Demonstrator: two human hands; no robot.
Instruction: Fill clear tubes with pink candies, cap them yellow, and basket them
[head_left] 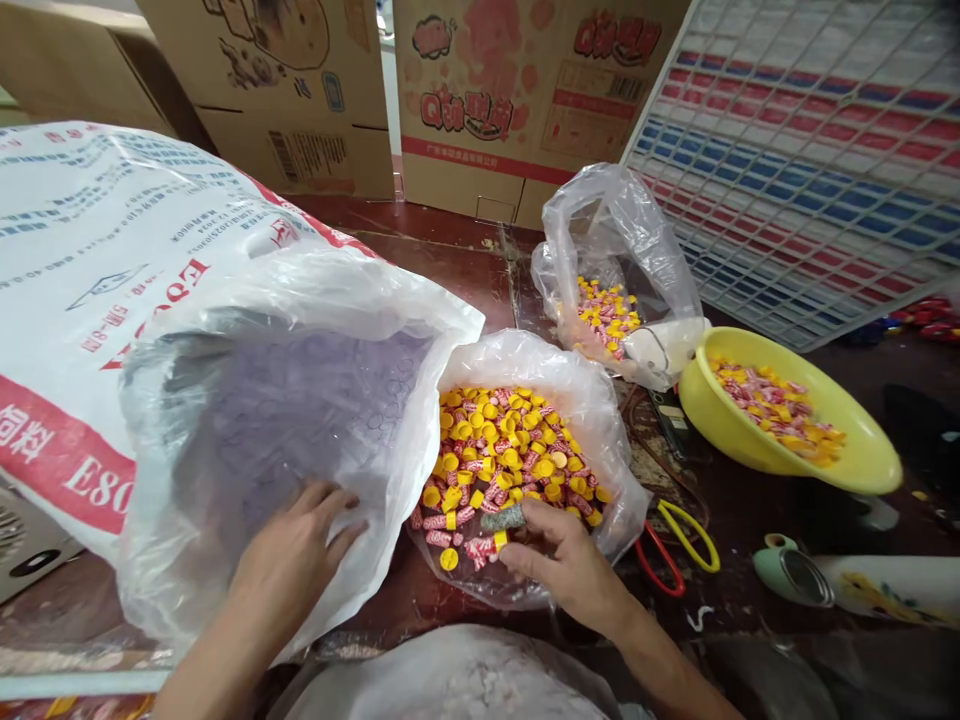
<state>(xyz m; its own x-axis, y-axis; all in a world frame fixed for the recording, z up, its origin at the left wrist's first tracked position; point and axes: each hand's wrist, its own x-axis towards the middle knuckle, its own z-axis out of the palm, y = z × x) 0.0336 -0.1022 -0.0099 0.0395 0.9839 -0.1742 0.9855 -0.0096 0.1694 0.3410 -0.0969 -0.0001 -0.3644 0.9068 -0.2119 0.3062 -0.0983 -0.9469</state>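
Note:
My left hand (304, 545) is inside the mouth of a white woven sack (255, 290), fingers apart and curved, nothing visible in them. Blurred, purplish translucent pieces (300, 420) fill the sack's opening. My right hand (566, 560) is at the near side of a clear plastic bag (604, 420). Its thumb and fingers close around the yellow-capped end of a small red-and-white patterned tube (481, 550). A grey-green cylindrical piece (502, 518) touches the index fingertip. Many yellow-capped red-and-white tubes (517, 445) fill the bag, and a loose yellow cap (448, 559) lies near its front.
Behind are a second clear bag (622, 215) of similar tubes and a yellow bowl (795, 462) of them. Scissors (694, 540) with red and yellow handles lie right of my right hand. A white cup (892, 590) lies sideways. Cardboard boxes (465, 170) and a white wire rack (795, 170) stand at the back.

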